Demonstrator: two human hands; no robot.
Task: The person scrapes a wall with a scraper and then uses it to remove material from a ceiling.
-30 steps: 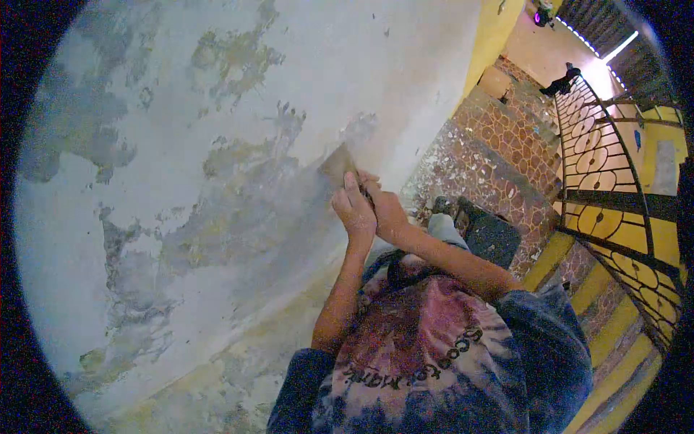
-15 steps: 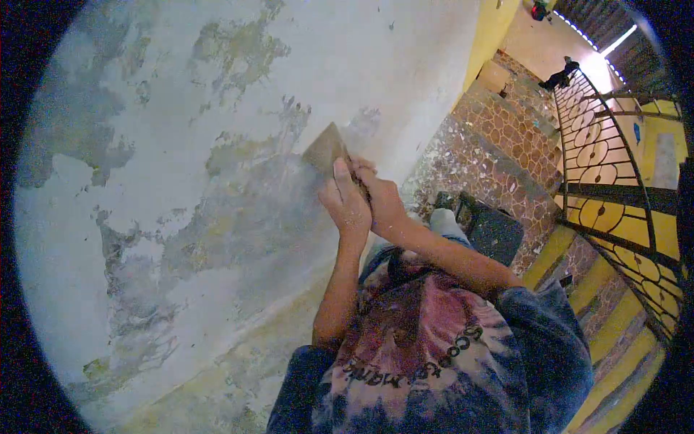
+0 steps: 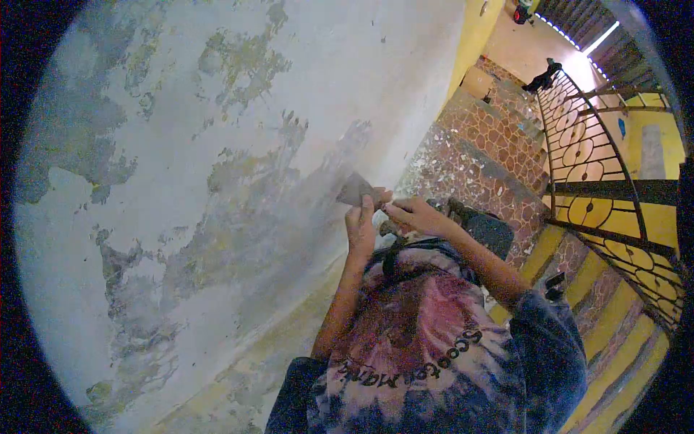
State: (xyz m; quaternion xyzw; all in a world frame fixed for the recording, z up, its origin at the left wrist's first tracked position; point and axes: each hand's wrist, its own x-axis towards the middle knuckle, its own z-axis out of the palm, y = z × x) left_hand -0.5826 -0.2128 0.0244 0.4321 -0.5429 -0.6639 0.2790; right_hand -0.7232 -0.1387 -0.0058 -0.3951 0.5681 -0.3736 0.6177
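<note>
A scraper with a flat brownish blade rests against a patchy wall of peeling white and grey plaster. My left hand is just below the blade, thumb up against it. My right hand is beside it on the right, fingers curled at the base of the blade, where the dark handle pokes out underneath. Both hands grip the tool at chest height, above my tie-dye shirt.
Stone-patterned stairs with yellow edges run along the right, lined by a black iron railing. A dark box sits on a step beyond my hands. A person stands far off at the top of the stairs.
The scraper slid up and left on the wall, then came back down to the right. My right hand now sits further apart from my left.
</note>
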